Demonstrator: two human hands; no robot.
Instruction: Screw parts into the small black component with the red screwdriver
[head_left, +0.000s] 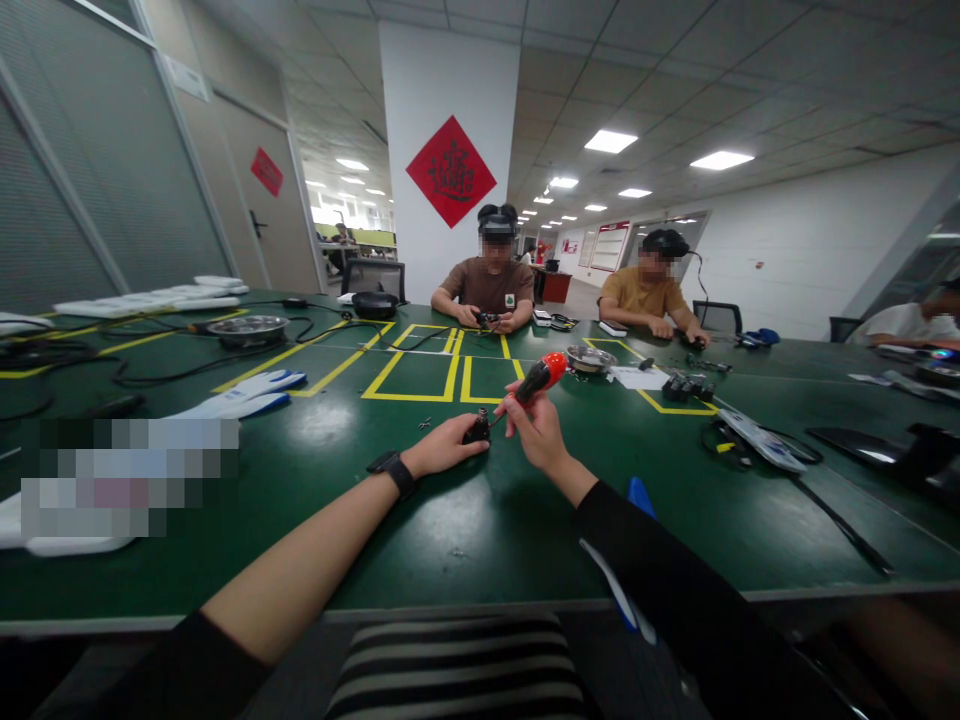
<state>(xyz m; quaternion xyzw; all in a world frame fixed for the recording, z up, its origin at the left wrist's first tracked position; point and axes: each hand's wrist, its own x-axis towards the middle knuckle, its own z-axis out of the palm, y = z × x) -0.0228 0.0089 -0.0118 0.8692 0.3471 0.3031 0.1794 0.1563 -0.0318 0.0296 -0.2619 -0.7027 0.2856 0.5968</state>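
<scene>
My left hand (444, 446) is closed round a small black part (477, 430) just above the green table (420, 540). Its exact kind is too small to make out. In my right hand (537, 432) is a screwdriver (541, 379) with a red and black handle, tilted so that its shaft runs down to the left. The screwdriver's tip meets the black part or lies right beside it; I cannot tell which. A few tiny metal pieces (425, 423), perhaps screws, lie left of my left hand.
Two people with headsets sit across the table, their hands on small dark parts. Metal bowls (591, 360) (247, 329) stand further back. Black blocks (687, 388) and cables lie on the right. White-and-blue gloves (251, 392) lie on the left. Yellow tape marks rectangles.
</scene>
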